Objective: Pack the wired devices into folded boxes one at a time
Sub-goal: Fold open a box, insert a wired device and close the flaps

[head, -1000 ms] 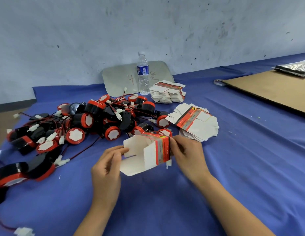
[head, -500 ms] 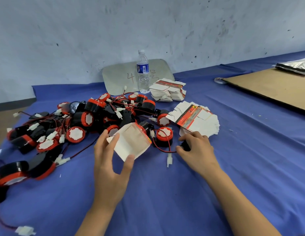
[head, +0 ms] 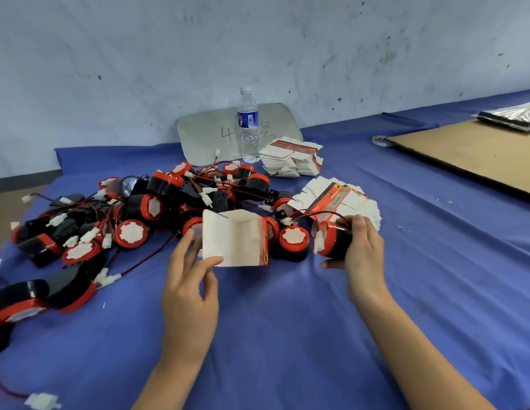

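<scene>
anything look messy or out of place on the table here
Mostly the wired devices: they lie in one tangled heap. One white connector strays at the near left edge, apart from the heap. The flat boxes beside the right hand are fanned out unevenly.

Blue cloth-covered table (head: 287, 335) carries heap of black-and-red round wired devices (head: 169, 202), stacks of flat white-red cardboard boxes (head: 290, 161), clear plastic water bottle (head: 248, 125), brown cardboard sheet (head: 479, 152).

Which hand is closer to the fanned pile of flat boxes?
Right. The right hand, gripping a wired device, is beside the pile; the left hand, holding the folded box, is farther left.
</scene>
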`<state>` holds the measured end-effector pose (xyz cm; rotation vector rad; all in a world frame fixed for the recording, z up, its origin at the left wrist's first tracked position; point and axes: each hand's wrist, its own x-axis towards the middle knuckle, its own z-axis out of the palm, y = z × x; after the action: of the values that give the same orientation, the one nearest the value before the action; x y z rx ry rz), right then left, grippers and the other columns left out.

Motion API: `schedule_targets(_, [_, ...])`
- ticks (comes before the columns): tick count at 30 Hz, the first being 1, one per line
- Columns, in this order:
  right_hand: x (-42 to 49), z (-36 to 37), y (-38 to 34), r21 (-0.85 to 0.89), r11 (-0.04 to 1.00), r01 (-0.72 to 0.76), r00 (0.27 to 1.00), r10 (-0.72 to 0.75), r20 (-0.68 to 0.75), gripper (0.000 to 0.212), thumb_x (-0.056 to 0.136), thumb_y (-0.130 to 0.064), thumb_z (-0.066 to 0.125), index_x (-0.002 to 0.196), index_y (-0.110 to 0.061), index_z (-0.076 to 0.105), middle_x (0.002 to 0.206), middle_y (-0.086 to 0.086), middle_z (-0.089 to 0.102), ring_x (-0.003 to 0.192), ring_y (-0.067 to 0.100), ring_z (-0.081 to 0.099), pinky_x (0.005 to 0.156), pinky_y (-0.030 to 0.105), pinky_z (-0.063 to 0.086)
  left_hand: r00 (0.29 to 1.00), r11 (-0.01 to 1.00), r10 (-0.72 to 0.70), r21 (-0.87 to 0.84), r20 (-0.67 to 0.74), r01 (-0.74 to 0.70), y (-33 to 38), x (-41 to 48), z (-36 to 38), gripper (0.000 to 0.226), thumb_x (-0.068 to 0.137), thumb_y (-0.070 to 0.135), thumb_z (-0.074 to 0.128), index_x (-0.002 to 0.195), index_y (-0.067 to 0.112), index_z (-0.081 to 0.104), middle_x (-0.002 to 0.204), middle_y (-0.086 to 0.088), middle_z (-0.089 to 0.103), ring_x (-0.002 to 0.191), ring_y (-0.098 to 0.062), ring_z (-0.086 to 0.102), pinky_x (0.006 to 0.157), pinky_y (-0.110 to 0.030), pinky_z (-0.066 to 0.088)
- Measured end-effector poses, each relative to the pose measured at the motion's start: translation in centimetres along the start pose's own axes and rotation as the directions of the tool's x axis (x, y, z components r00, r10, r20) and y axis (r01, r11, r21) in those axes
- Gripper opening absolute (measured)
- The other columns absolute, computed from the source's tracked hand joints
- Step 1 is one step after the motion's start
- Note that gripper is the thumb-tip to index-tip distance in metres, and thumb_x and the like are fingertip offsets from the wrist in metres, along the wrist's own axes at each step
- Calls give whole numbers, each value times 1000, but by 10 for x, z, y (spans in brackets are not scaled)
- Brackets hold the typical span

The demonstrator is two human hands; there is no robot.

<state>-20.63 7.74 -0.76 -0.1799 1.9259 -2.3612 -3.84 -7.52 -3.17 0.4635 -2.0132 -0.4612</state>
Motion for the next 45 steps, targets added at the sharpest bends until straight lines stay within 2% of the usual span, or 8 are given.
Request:
schedule_targets(3, [2,-2,-4,231,961,-154,988,154,18,33,101,-25,36,85,-15,63,72,1,67,53,11,61,36,25,42,998,998,-59,13,-2,60,0,1,-2,35,82,-21,59,103,2,73,113,-8,66,93,-19,63,77,-4,39])
schedule_targets(10, [1,-5,-15,620,706,-342,922,126,365,44,104,-38,33,108,-3,58,85,13,68,66,25,68,58,28,57,968,934,-242,-258,60,249,8,0,-5,33,91,31,49,120,26,62,119,31,52,111,-13,57,93,-7,37])
schedule_targets(18, [-11,1,-18,525,736,-428,797,33,603,31,101,-25,35,103,-18,65,93,10,73,92,20,68,68,27,55,943,910,-184,-313,278,270,3,-2,0,51,77,36,65,122,49,44,127,41,40,118,-6,51,93,-24,45])
schedule_targets(24, [-18,-2,-21,492,679,-545,715,69,696,42,73,-12,61,111,-30,63,66,8,62,58,17,61,51,25,50,955,928,-137,-303,264,217,0,-4,3,50,86,32,67,125,49,41,132,30,41,121,-5,48,95,-27,46])
schedule_targets(28, [-19,-5,-20,311,724,-616,590,163,790,5,77,-16,64,76,-20,66,54,12,58,47,21,57,44,25,49,957,934,-131,-292,260,207,1,-4,3,48,87,38,65,125,53,39,133,34,37,123,-6,47,96,-32,47])
schedule_targets(33, [-13,1,-1,-93,942,-323,611,282,739,27,98,-8,43,109,-13,67,86,16,67,69,23,65,68,29,53,967,948,-68,-287,244,139,2,-4,4,53,82,38,62,129,44,40,142,20,34,135,-11,38,101,-47,45])
schedule_targets(36, [-15,8,8,-297,946,-132,691,303,656,24,100,-9,45,101,-16,68,93,13,59,59,22,52,45,24,43,975,948,-13,-308,220,82,5,-4,2,53,82,47,56,132,38,41,150,6,30,142,-8,27,109,-37,39])
schedule_targets(45, [-25,10,5,2,960,-279,552,158,819,16,93,-7,51,98,-9,66,87,8,67,73,20,66,56,27,56,923,949,305,4,236,-314,11,-9,11,74,73,74,55,130,28,46,155,-1,23,150,-21,2,117,-48,10])
